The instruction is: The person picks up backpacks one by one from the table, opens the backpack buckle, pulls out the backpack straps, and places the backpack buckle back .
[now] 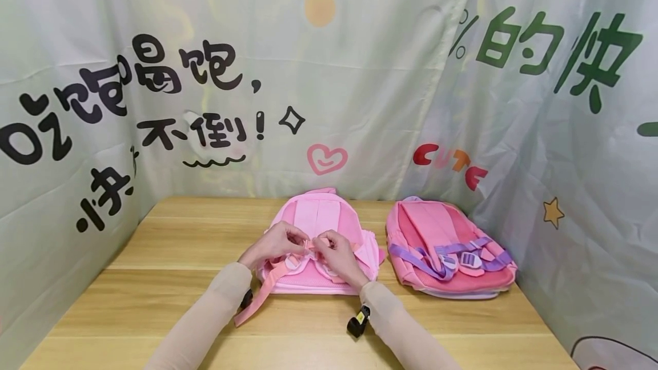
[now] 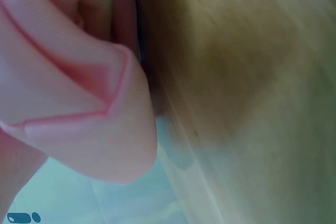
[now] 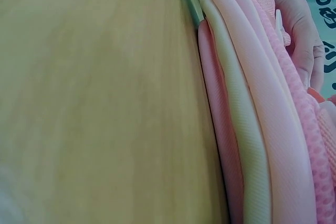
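Note:
A pink backpack (image 1: 316,216) lies on the table with its shoulder-strap side up. Over its lower middle, my left hand (image 1: 277,242) pinches a coral webbing strap (image 1: 310,246) between thumb and fingers. My right hand (image 1: 337,254) pinches that webbing too, fingertips close beside the left ones. A long loose coral strap end (image 1: 264,296) trails off the bag's front left corner. The right wrist view shows the bag's layered edge (image 3: 262,103) and the left hand (image 3: 300,30) behind it. Pink fabric (image 2: 79,103) fills much of the left wrist view.
To the right lies a second pink backpack (image 1: 452,244) with purple straps and buckles, also strap side up. Both bags rest on a wooden table (image 1: 169,301). Printed curtains (image 1: 360,101) enclose the back and sides. A black wrist device (image 1: 358,322) hangs under the right sleeve.

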{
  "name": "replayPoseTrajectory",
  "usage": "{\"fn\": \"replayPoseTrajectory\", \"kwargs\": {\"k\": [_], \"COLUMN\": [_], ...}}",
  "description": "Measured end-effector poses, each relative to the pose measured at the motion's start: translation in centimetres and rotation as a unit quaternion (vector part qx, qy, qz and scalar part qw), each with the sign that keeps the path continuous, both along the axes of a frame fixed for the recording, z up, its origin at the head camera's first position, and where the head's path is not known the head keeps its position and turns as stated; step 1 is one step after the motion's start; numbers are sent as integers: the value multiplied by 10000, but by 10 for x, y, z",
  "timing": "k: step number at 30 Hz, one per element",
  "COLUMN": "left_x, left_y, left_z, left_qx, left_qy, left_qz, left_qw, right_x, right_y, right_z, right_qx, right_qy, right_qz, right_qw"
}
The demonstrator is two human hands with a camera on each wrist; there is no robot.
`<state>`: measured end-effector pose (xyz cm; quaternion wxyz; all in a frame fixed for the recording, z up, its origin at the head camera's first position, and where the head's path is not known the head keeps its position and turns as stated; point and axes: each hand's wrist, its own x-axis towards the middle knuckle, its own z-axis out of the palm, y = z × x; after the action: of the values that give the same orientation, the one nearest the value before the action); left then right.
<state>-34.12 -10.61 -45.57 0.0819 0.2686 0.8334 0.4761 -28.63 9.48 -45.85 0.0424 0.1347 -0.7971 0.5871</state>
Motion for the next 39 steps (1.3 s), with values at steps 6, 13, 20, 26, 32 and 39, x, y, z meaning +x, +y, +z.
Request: {"fn": "replayPoseTrajectory", "kwargs": {"k": [6,13,20,26,32,39], "left_x": [1,2,1,0,0,1], "left_y": [1,1,0,-1,-1,-1], "left_z": [0,2,3,1,1,-1], "left_qx": [49,48,-28,-102,-64,-30], "left_qy": [-134,-117,-5,46,8,79], "left_qz": [49,48,-94,-149,-49,-90], "left_qw": [9999,9999,10000,9998,10000,9999], "right_x": [-13,-11,-10,6,7,8], "right_y": [1,1,3,3,1,3], "right_z": [-18,-15,-12,9,12,13], "right_qx": [-172,-361,-597,-695,-599,-777], "right_qy": [-74,-59,-237,-214,100,6], "right_qz": [-160,-96,65,76,-208,-188], "right_qw": [9997,9993,9979,9973,9979,9968]}}
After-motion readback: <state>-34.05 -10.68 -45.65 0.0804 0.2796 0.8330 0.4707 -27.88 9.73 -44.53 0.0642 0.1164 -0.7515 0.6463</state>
